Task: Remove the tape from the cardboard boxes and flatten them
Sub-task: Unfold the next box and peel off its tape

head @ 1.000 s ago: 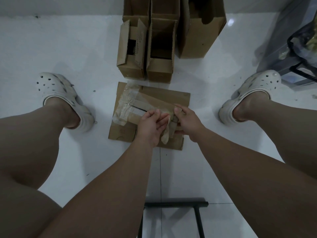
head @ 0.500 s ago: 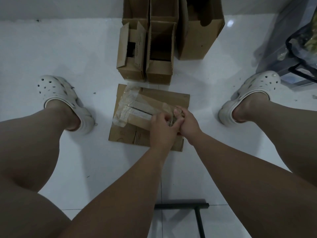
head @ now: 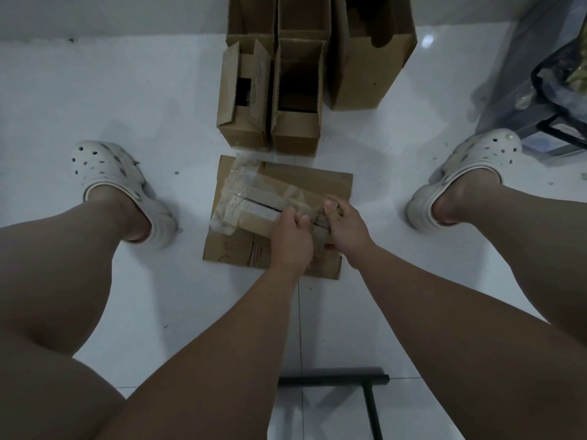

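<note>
Hands moved apart a bit: left hand (head: 290,231) and right hand (head: 344,230) both pinch the crumpled brown tape (head: 319,239), likely peeling it off the small brown cardboard box (head: 251,224).

The place is probably a room in a home, though little shows beyond the floor. Glossy white floor tiles (head: 143,106) with thin grout lines run to a pale wall (head: 111,14) at 12 o'clock, where opened cardboard boxes (head: 365,74) stand. The person is bare-legged in white perforated clogs (head: 108,173). A black metal frame (head: 333,378) shows at 6 o'clock and a clear plastic bag (head: 556,90) at 2 o'clock.
</note>
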Motion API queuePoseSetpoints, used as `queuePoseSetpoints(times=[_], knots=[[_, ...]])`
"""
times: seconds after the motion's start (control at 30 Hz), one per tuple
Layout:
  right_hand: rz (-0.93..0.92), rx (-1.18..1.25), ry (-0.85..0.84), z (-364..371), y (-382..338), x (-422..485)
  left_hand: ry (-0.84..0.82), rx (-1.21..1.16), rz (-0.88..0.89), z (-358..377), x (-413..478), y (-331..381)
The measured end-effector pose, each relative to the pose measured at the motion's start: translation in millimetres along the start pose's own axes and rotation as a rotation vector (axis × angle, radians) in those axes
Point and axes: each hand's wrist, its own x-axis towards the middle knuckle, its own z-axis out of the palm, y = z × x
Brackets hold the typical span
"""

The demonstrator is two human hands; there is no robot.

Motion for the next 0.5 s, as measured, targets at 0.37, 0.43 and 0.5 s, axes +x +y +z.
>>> queuePoseSetpoints(times=[0.37, 0.43, 0.5], knots=[[0.077, -0.057, 0.129, 13.2, -1.4, 2.5, -0.057, -0.37, -0.199, -7.7, 2.1, -1.5], [0.087, -0.056, 0.135, 14.8, -1.7, 2.4, -0.034, -0.441, -0.247, -7.2, 2.6, 0.0], [0.074, -0.083, 0.136, 15.6, -1.9, 1.7, -0.005, -0.492, -0.275, -6.8, 4.1, 1.2]])
